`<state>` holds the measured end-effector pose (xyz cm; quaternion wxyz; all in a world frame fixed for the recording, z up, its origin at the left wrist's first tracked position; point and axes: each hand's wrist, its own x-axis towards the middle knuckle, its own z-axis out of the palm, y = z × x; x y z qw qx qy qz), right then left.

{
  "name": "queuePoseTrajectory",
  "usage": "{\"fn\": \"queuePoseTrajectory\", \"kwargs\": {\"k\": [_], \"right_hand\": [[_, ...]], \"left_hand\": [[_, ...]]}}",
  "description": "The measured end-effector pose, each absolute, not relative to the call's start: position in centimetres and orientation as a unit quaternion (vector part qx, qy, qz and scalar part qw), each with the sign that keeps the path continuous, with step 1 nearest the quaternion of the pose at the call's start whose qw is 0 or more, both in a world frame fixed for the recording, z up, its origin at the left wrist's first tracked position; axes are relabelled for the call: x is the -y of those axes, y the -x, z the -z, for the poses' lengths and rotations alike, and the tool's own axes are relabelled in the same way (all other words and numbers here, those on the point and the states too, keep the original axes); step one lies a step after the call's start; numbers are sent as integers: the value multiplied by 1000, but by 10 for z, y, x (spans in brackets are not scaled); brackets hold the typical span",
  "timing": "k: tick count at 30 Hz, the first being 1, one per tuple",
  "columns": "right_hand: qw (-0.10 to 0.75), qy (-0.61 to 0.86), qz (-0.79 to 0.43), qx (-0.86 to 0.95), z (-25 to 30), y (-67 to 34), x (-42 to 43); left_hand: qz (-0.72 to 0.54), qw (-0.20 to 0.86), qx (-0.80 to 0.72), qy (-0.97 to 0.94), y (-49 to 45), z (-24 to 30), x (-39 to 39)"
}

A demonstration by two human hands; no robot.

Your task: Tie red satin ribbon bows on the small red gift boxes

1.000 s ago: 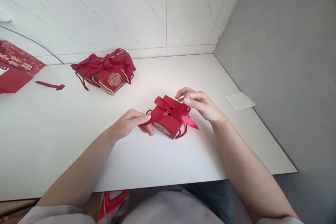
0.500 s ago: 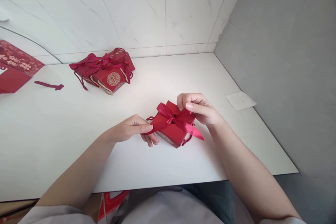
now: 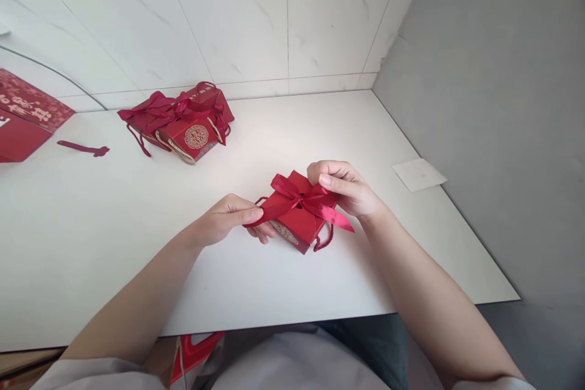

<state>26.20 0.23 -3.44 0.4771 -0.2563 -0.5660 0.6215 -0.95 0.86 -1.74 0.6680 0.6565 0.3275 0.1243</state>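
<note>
A small red gift box (image 3: 299,225) with a gold round emblem and cord handles sits mid-table, tilted. A red satin ribbon (image 3: 301,201) is tied in a bow on its top. My left hand (image 3: 231,221) pinches the left tail of the ribbon between thumb and fingers. My right hand (image 3: 345,187) is closed on the right loop of the bow at the box's far corner. The right ribbon tail hangs free toward the table's front.
Several finished red gift boxes with bows (image 3: 183,122) lie at the back left near the tiled wall. A large red box (image 3: 22,119) sits at the far left, a loose red strip (image 3: 82,148) beside it. A white paper (image 3: 418,173) lies by the right edge.
Both hands have kept hold of the ribbon. My right hand's fingers curled from spread to closed on the bow, and the box shifted slightly toward me and tilted.
</note>
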Motion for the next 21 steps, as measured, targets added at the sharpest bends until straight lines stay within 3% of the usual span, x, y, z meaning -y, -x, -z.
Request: {"fn": "queuePoseTrajectory", "kwargs": {"k": [15,21], "right_hand": [[533,229,-650,491,41,-254,-6],[533,263,-607,528,40,-259,-6]], "left_hand": [[-119,659,-320,-670,6,16,-8],[-119,639,-335,-682,7,17,-7]]}}
